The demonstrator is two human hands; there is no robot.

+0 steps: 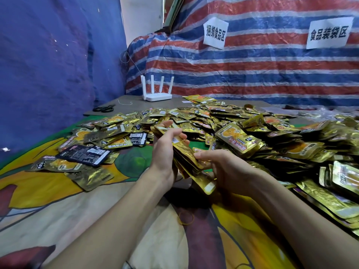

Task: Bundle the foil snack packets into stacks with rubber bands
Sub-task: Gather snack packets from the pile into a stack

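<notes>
Far left: scissors (103,108) at the table edge. Loose packets (85,155) lie scattered on the printed cloth (48,191).

Centre: left hand (165,152) curls round the upper end of a stack of packets (187,160), probably to keep the edges squared. A rubber band (186,217) lies on the cloth below, within reach. Right hand (225,167) grips the stack's lower side, fingers curled onto it.

Right: unsorted heap (262,133). Cannot tell whether a band is already round the stack.

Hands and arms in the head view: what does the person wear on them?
Nothing visible: the left hand and the right hand are ungloved, with no rings showing, and both forearms are bare, without sleeves or a watch.
</notes>
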